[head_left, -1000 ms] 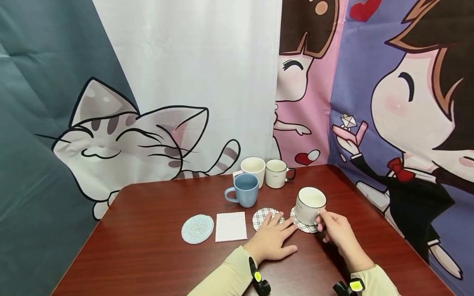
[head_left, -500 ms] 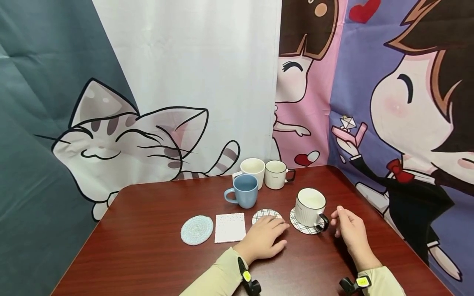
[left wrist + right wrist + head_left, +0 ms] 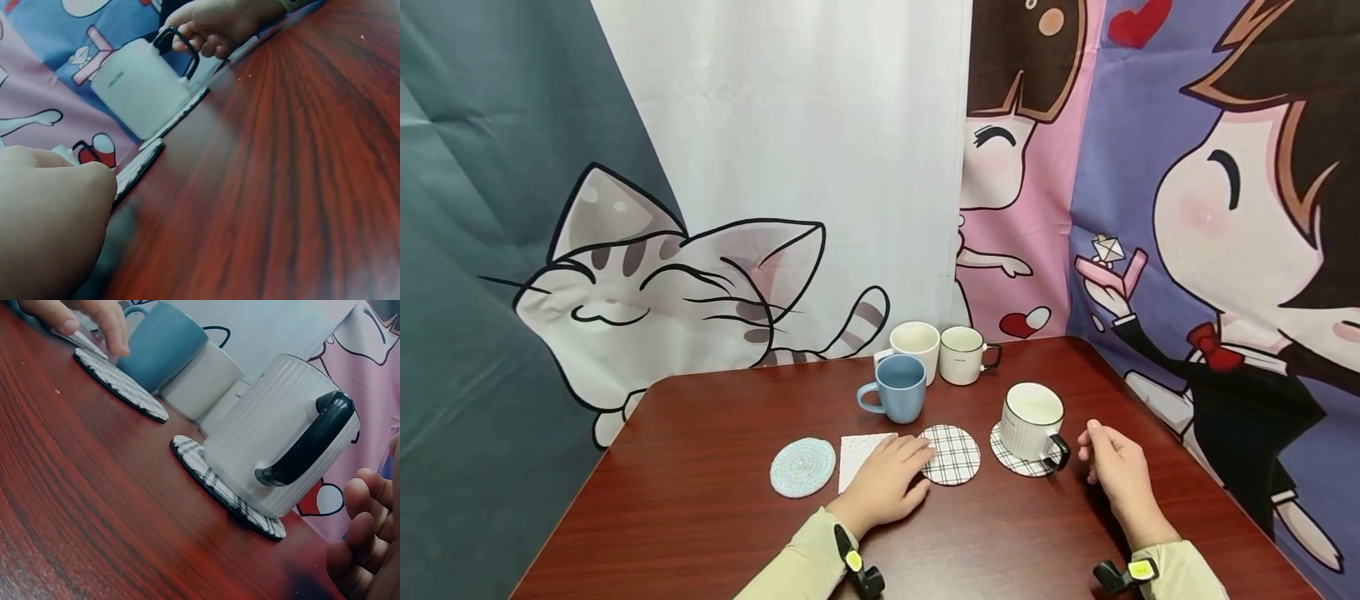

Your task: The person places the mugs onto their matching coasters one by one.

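A white ribbed mug (image 3: 1028, 427) with a black handle stands upright on a round plaid coaster (image 3: 219, 490). Just right of its handle, my right hand (image 3: 1116, 467) is apart from the mug, fingers loosely bent and holding nothing. My left hand (image 3: 883, 483) lies over part of a white square coaster (image 3: 852, 454). Its fingertips reach the left edge of a second round plaid coaster (image 3: 953, 456); whether they touch it I cannot tell. In the right wrist view, the left hand's fingers (image 3: 109, 328) appear above that coaster's far end.
Toward the back stand a blue mug (image 3: 901, 392), a white mug (image 3: 919, 340) partly behind it, and another white mug with a black handle (image 3: 961, 357). A round light-blue woven coaster (image 3: 802, 468) lies at the left. Printed cloth hangs behind the brown table (image 3: 700, 483).
My right hand has let go of the mug's handle and drawn off to the right. My left hand has slid left from the plaid coaster onto the square coaster's area.
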### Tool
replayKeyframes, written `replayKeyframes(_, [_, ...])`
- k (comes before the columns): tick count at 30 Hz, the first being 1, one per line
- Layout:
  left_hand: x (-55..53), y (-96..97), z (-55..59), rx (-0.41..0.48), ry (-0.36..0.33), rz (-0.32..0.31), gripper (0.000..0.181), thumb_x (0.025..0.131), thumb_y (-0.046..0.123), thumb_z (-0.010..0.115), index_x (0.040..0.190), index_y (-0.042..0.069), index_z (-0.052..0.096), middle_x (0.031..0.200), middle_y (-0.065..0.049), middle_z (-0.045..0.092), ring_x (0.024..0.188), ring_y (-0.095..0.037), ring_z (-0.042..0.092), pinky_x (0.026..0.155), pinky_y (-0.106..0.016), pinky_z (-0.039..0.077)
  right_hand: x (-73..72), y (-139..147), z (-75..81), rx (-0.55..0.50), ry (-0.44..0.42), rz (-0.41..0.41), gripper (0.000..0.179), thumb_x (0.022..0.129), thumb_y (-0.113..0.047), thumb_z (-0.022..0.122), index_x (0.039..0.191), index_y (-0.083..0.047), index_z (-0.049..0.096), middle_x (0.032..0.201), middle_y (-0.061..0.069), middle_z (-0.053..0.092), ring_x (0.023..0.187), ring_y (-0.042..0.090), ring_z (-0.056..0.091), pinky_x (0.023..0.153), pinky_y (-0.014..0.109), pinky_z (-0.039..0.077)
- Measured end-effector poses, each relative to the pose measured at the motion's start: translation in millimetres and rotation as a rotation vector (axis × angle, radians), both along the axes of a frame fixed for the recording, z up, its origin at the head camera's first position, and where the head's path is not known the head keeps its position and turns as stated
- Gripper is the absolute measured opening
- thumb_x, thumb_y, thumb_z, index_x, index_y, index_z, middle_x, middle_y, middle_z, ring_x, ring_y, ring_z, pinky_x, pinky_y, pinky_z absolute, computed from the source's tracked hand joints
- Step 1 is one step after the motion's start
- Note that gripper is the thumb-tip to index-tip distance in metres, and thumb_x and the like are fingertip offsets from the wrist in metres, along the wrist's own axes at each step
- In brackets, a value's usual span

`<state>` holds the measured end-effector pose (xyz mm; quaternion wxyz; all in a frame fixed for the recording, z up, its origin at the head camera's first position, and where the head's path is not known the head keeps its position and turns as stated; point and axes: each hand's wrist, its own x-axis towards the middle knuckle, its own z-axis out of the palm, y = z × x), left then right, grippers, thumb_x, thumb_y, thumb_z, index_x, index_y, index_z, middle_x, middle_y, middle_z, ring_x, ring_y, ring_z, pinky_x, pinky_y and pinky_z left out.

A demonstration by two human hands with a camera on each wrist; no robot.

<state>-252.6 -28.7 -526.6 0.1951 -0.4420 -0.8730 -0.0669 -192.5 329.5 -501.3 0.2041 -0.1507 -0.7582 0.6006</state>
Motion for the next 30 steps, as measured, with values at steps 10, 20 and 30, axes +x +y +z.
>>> replayKeyframes(10, [-2.3,-9.7,-0.7,-0.008,-0.032,0.02,0.041,0.098,0.038,0.059,0.134,0.02,0.066,0.138,-0.002,0.061,0.13,-0.027,0.055,0.112,-0.048,0.039,-1.0,2.4,-3.1,-0.003,-0.012,0.004,0.049,0.107,-0.035,0.049,0.088,0.008,0.062,0.061,-0.004,0.057,0.043,0.013,0.045,0.044,0.029,0.046])
replayKeyframes(20, [-3.1,-17.9,-7.9,0.002,-0.094,0.0,0.043,0.096,0.036,0.059,0.133,0.016,0.066,0.14,0.001,0.062,0.136,-0.027,0.05,0.114,-0.047,0.036,-13.2,14.9,6.4,0.042,-0.042,0.014,0.046,0.106,-0.039,0.049,0.079,-0.005,0.065,0.061,-0.004,0.058,0.045,0.014,0.049,0.045,0.029,0.047])
replayKeyframes(30, [-1.9,-17.6,-5.5,0.04,-0.095,-0.004,0.039,0.096,0.034,0.06,0.129,0.017,0.07,0.137,0.001,0.064,0.137,-0.03,0.05,0.114,-0.046,0.037,-67.6,23.1,74.5,0.317,0.014,0.106,0.05,0.106,-0.041,0.046,0.101,0.003,0.068,0.073,0.008,0.066,0.054,0.014,0.058,0.05,0.036,0.055])
